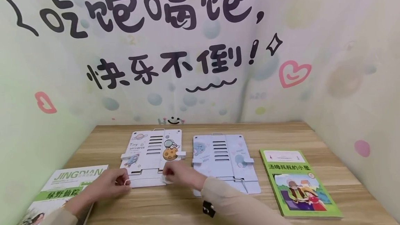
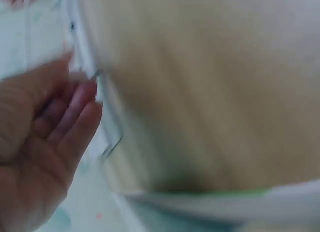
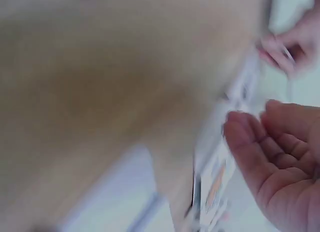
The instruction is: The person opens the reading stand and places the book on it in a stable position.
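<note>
A white book stand [image 1: 142,155] printed with a planet, a rocket and an astronaut lies flat on the table. At its lower left corner my left hand [image 1: 107,185] pinches one end of a thin white wire bar [image 2: 27,34]. My right hand [image 1: 182,175] has thumb and fingers bent together at the bar's other end, by the stand's lower right corner; the fingertip contact is partly hidden. The bar runs between both hands along the lower edge. A second book stand [image 1: 223,162], pale blue with cartoon prints, lies to the right, beside my right forearm.
A green-covered book [image 1: 300,183] lies at the right of the wooden table [image 1: 250,127]. Another book [image 1: 51,192] lies at the front left, partly under my left arm. A small black object [image 1: 208,209] sits below my right sleeve. A printed curtain [image 1: 200,107] stands behind.
</note>
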Tool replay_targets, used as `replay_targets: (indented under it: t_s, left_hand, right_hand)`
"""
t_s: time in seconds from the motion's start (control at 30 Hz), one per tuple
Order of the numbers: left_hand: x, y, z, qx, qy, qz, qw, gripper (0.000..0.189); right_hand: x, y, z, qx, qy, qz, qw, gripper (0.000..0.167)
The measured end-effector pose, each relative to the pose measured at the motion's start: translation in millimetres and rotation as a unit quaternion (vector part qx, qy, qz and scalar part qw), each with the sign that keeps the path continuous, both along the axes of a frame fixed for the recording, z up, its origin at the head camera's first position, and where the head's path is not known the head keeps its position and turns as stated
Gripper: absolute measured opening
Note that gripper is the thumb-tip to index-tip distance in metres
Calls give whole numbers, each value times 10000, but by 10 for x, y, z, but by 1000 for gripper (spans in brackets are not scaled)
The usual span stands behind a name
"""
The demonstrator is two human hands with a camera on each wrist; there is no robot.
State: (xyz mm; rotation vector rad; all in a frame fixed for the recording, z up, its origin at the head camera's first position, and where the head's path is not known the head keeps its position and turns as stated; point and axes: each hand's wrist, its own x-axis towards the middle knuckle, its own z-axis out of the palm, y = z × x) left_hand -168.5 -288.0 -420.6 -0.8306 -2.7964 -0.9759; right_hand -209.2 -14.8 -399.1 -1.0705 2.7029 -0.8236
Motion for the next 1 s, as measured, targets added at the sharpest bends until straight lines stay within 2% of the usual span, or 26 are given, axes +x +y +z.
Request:
replay_targets:
  t_s: [0.07, 0.17, 0.23, 0.3, 0.37, 0.47, 0.53, 0.7, 0.83, 1.0]
  left_hand:
    - [-40, -48, 89, 274, -704, 191, 9970, 15]
    - [-152, -76, 216, 644, -1269, 974, 9850, 30]
    - [-256, -81, 281, 769, -1311, 1584, 9756, 38]
    - [-372, -87, 322, 822, -1253, 2103, 9661, 42]
    - [-483, -101, 335, 732, -1174, 2365, 9617, 46]
    - [-618, -116, 299, 575, -1226, 2580, 9566, 49]
    - [-681, -117, 253, 575, -1364, 2622, 9536, 51]
    - [-794, -102, 138, 853, -1691, 2718, 9435, 51]
    - [-860, -113, 71, 943, -1949, 2840, 9340, 51]
    - [-898, -113, 1, 1149, -2089, 3009, 9234, 50]
  right_hand:
    - [-140, 72, 69, -761, -628, -459, 9941, 9]
    - [-362, 176, 133, -1686, -974, -1264, 9727, 14]
    - [-490, 228, 140, -1944, -989, -1657, 9618, 14]
    - [-591, 255, 132, -2009, -965, -1893, 9563, 13]
    - [-663, 262, 113, -2004, -1006, -1995, 9539, 13]
    - [-737, 244, 66, -1887, -1060, -2024, 9551, 14]
    - [-770, 229, 28, -1680, -1026, -1996, 9599, 15]
    - [-820, 191, -31, -1189, -1055, -1942, 9680, 9]
    - [-839, 144, -46, -1122, -1294, -2002, 9647, 21]
    - [-845, 99, -60, -1149, -1367, -2088, 9615, 7]
